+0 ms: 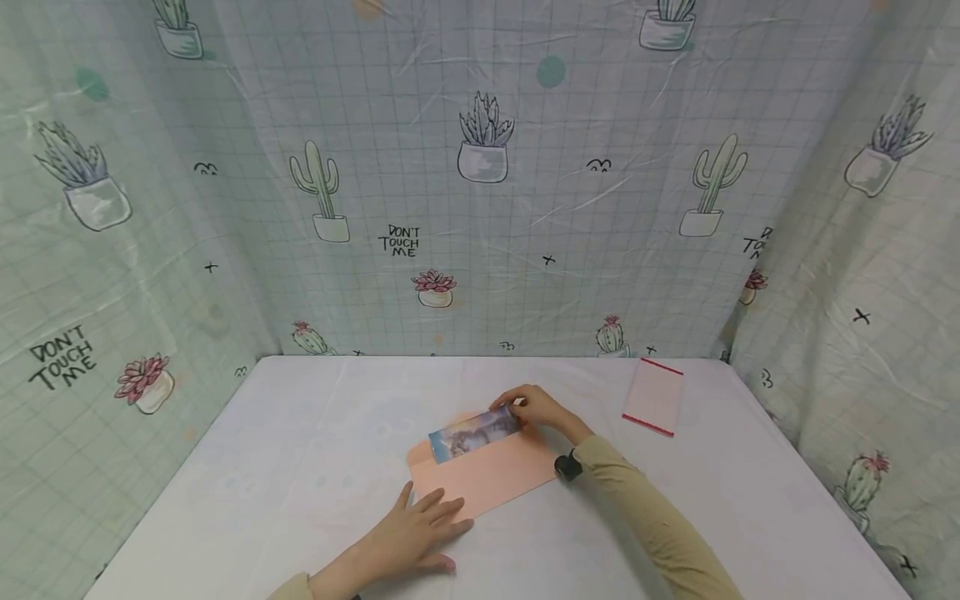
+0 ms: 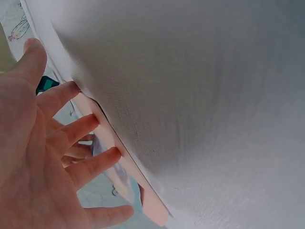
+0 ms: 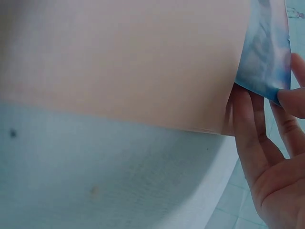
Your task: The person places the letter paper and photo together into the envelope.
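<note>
A peach envelope (image 1: 495, 483) lies at a slant on the white table. Out of its upper long side sticks a glossy picture card (image 1: 471, 435) with blue and purple tones; its lower part is hidden in the envelope. My right hand (image 1: 536, 406) pinches the card's right end between thumb and fingers, as the right wrist view also shows on the card's blue edge (image 3: 267, 71). Spread, nearly straight fingers of my left hand (image 1: 405, 533) rest on the envelope's lower left edge. In the left wrist view those fingertips touch the peach paper (image 2: 151, 205).
To the right, toward the back of the table, lies a flat pale pink piece (image 1: 652, 397) with red strips along two ends. A dark wrist device (image 1: 568, 465) is on my right wrist, close to the envelope's right corner. A cactus-print curtain (image 1: 480, 275) surrounds the white table (image 1: 300, 433).
</note>
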Demonstrator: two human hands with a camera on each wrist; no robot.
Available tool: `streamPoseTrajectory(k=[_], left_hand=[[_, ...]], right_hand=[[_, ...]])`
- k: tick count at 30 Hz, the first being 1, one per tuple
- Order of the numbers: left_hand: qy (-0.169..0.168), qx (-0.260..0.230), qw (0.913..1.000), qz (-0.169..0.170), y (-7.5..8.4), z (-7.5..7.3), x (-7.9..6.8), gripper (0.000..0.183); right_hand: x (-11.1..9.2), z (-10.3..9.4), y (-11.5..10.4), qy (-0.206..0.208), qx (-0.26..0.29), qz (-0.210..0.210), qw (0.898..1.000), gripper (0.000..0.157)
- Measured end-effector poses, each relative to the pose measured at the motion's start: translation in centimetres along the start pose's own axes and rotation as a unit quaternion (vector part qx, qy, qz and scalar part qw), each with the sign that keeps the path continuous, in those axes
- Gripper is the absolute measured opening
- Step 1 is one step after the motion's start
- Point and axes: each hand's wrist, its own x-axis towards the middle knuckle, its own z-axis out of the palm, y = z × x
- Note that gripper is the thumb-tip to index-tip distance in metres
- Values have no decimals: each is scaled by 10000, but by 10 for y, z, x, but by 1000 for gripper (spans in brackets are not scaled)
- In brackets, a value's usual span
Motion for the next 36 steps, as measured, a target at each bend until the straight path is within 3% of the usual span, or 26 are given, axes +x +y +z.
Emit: streamPoseTrajectory(k=[9,17,28,31,36], left_hand=[[-150,-105,9998,-47,1,-1,0,57],[1,-89,10000,-18,1,1,-1,57],[-112,-185,9997,-89,0,-1,0,57],[-41,-180,9998,-55,-1,0,0,57],[193,18,9998,69,-5,3,1,53]], right_hand=[[1,0,-3,-373,-495,-122,9980,38],[3,3,-10,-691,-954,-213,9928,46],[-1,5,-19,-764,-1280,-131,9887,46],[-4,10,-24,-684,-1797,-349,9807,33],[-9,19,-36,-372,-2906,-512,9548,14]])
